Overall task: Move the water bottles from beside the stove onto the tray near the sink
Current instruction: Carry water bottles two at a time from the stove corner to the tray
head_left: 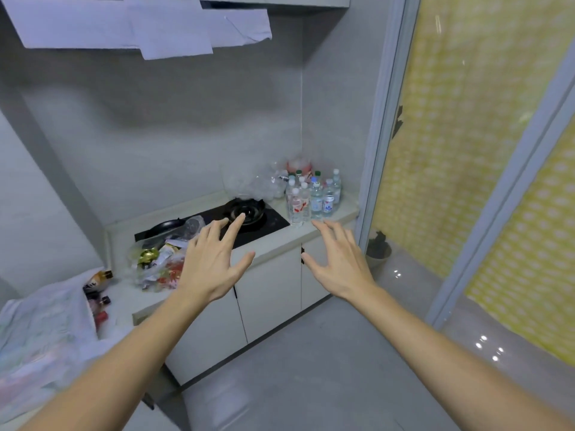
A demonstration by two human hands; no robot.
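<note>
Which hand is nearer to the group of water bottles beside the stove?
Right. The right hand reaches just below the water bottles, fingertips near their base. The left hand is further left, over the stove.

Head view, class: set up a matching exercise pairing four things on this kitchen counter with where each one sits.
Things:
1. water bottles
2. gas burner
3. frying pan
4. left hand

Places:
A. left part of the black stove
B. counter corner, right of the stove
C. right part of the black stove
D. raised in front of the stove, fingers spread

Pairs: 1-B, 2-C, 3-A, 4-D
</note>
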